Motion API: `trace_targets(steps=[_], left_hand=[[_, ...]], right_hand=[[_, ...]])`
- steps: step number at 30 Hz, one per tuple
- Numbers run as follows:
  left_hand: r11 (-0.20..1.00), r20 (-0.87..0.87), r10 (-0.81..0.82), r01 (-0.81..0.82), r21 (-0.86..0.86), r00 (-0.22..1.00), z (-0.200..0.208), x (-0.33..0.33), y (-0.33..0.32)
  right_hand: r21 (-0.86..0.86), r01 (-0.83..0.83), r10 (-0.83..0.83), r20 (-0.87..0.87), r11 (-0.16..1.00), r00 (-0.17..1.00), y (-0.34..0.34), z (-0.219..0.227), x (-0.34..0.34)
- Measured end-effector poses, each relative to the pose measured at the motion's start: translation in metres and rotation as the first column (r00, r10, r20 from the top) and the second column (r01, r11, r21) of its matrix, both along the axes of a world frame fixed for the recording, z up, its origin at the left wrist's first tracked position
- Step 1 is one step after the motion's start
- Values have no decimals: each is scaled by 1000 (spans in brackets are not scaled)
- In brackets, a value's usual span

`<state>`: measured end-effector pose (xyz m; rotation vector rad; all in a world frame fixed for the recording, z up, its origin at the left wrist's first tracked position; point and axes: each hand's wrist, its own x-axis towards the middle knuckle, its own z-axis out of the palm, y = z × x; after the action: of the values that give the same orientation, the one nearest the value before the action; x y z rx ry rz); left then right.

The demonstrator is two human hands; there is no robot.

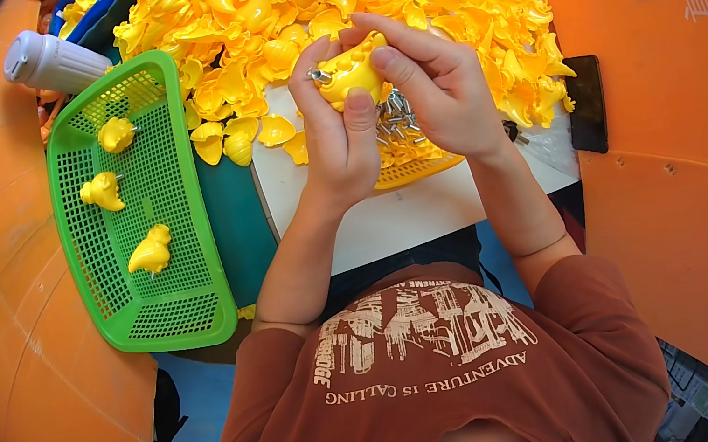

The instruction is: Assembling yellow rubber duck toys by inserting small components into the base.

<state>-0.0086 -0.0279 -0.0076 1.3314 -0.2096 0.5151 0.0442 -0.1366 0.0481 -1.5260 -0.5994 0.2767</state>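
Both my hands hold a yellow plastic figure (352,73) above the front of the table. My left hand (340,143) is closed around its left end, thumb pressed against its lower side. My right hand (444,87) grips the other end from above between thumb and fingers. A short metal pin (318,76) sticks out of the figure's left side. Below my hands stands a yellow basket (421,169), partly hidden by them. Small metal pins (396,122) and yellow pieces lie in it.
A green basket (221,282) at the left holds three yellow figures (151,250) with metal pins. Behind it lies a pale bottle (56,62). Yellow shells (269,9) are heaped across the far table. A dark phone-like slab (586,104) rests by the orange panel (685,163) at right.
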Motion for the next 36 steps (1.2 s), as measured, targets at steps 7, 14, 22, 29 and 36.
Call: trace_targets(steps=[7,14,22,29,36], left_hand=[[994,-25,101,-101,-30,995,-2,0,1],[976,-25,9,-15,-218,1000,5,-2,0],[978,-2,-4,4,-210,1000,6,-2,5],[908,15,-91,90,-409,996,8,-3,-2],[947,-83,-50,21,-322,995,5,-1,-1]], right_hand=[[-59,22,-20,30,998,999,7,1,1],[-47,77,-76,33,996,997,9,-3,8],[188,-35,65,-155,982,986,8,-12,14],[128,-13,24,-85,992,996,7,-7,10],[86,85,-83,-27,993,996,11,-10,7]])
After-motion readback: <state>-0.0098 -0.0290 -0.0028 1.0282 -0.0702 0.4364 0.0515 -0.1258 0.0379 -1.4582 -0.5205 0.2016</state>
